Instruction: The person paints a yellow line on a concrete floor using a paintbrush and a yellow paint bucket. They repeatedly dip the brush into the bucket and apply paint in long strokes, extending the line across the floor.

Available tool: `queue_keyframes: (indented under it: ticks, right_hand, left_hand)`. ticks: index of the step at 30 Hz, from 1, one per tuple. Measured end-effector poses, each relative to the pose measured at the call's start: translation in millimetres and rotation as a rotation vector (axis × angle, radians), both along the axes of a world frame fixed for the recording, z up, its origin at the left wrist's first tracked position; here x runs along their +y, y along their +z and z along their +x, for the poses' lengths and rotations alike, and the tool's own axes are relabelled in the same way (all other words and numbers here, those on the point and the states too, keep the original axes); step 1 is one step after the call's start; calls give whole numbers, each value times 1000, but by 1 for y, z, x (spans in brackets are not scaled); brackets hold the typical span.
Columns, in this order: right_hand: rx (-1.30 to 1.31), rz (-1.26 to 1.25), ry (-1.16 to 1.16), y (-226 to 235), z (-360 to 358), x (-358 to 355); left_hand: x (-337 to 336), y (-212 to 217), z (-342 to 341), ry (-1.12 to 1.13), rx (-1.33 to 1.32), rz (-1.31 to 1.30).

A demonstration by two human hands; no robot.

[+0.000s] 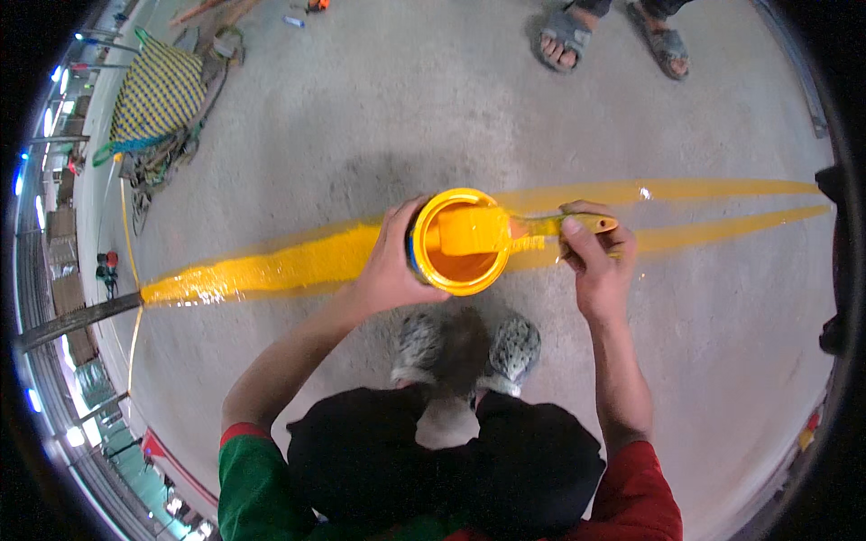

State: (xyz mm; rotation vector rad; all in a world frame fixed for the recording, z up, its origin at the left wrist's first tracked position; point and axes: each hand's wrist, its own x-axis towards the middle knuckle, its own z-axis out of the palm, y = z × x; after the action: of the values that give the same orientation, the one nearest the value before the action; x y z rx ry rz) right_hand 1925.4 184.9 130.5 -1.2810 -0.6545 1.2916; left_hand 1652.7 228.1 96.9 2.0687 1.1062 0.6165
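Note:
My left hand (397, 261) is wrapped round the side of an open paint can (462, 287), its rim and inside coated yellow-orange. Between the fingers of my right hand (597, 248) is the handle of a paintbrush (474, 231). The brush lies level over the can's mouth, its wide bristles loaded with yellow paint. Beneath the can, a yellow painted stripe (298, 264) runs across the concrete floor. It is solid and glossy on the left. To the right it shows as two thinner yellow lines (722, 187) with bare concrete between them.
Another person's sandalled feet (564, 41) stand at the far right. A yellow-and-black woven bag (162, 95) lies at the far left beside a tangle of straps. A dark post (86, 322) meets the stripe's left end. My own speckled shoes (514, 347) are just behind the can.

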Motion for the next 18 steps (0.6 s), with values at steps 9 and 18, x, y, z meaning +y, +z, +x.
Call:
queue_keyframes:
  ticks: [9, 18]
  right_hand:
    - [211, -128, -215, -89, 44, -32]
    - [-313, -251, -185, -164, 74, -36]
  left_hand:
    - [-15, -91, 4, 229, 99, -270]
    - [-32, -107, -28, 368, 10, -38]
